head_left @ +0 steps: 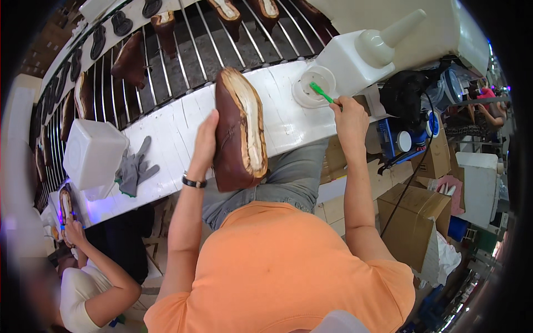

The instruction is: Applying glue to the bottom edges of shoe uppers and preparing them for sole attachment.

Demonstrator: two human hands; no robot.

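My left hand (205, 143) is closed on the side of a brown leather boot upper (229, 147), tipped so that its pale, unfinished underside with a tan border faces up. My thumb lies along the leather; the other fingers are hidden behind it. On the right, my right hand (352, 121) pinches the handle of a small green brush (321, 91). The head of the brush dips into a round white cup (298, 97), which stands on the white bench (277, 119). What liquid the cup holds, I cannot tell.
Beside the cup lies a white bottle with a long spout (355, 58). A grey glove (133, 169) and a white container (94, 155) are at left. Beyond the bench, a barred rack (194, 41) carries several shoe uppers and black soles. A co-worker (102, 288) handles another shoe.
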